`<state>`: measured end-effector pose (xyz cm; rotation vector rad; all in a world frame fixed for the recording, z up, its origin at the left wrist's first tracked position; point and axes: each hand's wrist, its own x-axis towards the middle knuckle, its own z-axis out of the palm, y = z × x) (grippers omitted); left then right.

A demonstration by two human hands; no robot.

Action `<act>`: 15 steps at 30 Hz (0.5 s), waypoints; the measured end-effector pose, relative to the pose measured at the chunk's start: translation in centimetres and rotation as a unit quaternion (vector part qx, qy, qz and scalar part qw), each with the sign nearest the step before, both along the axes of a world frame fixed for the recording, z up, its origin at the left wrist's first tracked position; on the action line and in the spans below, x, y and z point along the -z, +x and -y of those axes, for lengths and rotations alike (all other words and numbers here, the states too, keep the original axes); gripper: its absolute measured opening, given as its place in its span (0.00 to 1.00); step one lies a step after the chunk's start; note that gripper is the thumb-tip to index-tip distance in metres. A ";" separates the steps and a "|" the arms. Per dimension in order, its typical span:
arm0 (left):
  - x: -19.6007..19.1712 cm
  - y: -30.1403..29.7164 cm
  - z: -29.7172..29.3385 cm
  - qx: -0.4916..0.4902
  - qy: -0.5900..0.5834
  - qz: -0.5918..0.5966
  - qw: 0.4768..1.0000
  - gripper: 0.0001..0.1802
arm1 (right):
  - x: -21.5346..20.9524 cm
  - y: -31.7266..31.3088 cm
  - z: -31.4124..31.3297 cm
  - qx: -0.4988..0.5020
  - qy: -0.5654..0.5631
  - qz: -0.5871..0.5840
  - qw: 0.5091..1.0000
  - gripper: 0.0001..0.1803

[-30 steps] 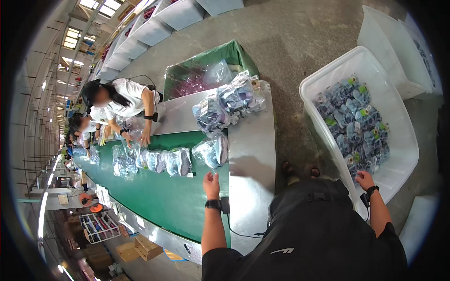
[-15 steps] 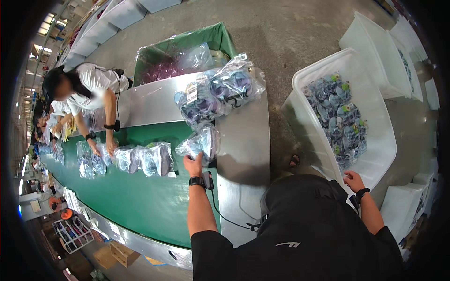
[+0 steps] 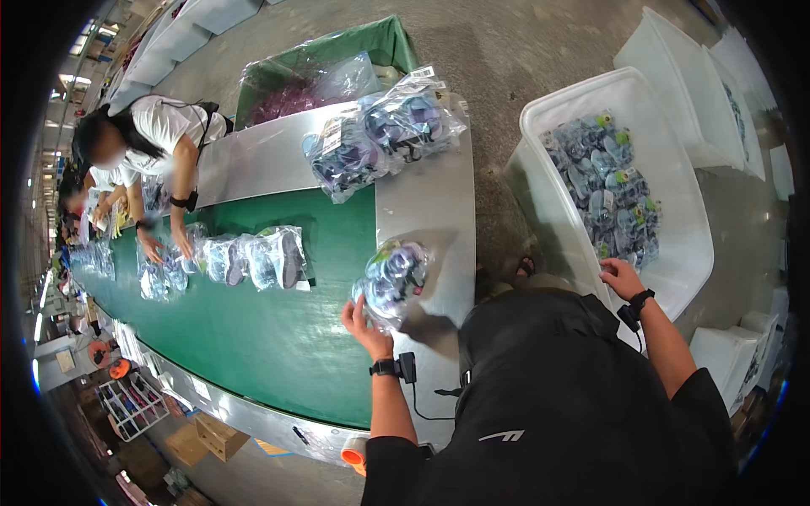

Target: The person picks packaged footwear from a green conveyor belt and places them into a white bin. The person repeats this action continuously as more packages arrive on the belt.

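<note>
My left hand (image 3: 368, 331) has its fingers against the lower left side of a clear plastic bag of blue-purple sandals (image 3: 393, 274), gripping it. The bag is tilted over the seam between the green belt (image 3: 278, 346) and the metal table edge (image 3: 426, 223), and a shadow falls on the metal beside it. My right hand (image 3: 623, 280) is at the near rim of a white plastic bin (image 3: 540, 173), fingers curled at that rim. Many bagged sandals (image 3: 603, 190) lie inside the bin.
Two bagged pairs (image 3: 371, 139) lie on the metal ledge's far corner. More bagged shoes (image 3: 257, 257) rest on the belt, where a co-worker (image 3: 164, 139) reaches in. A green-lined container (image 3: 325, 80) stands behind the ledge; another white bin (image 3: 675, 93) is at far right.
My left hand has drawn the bagged sandals off the belt toward me and right, turning the bag. The right hand has shifted farther along the bin's rim. The co-worker's hands have shifted slightly.
</note>
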<state>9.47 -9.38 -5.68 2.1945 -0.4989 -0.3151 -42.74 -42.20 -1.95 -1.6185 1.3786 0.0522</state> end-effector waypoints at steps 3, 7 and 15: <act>0.1 -0.6 -1.4 -0.176 -0.136 -0.207 0.953 0.30 | 0.5 0.6 -0.5 -0.004 0.029 0.018 0.999 0.20; 0.5 -2.0 0.3 -0.200 -0.164 -0.350 0.900 0.47 | 0.7 1.2 -1.0 -0.020 0.031 0.012 0.999 0.20; -3.8 -6.3 9.9 -0.085 -0.216 -0.400 0.887 0.53 | -4.0 8.7 1.7 -0.079 -0.052 0.156 0.983 0.20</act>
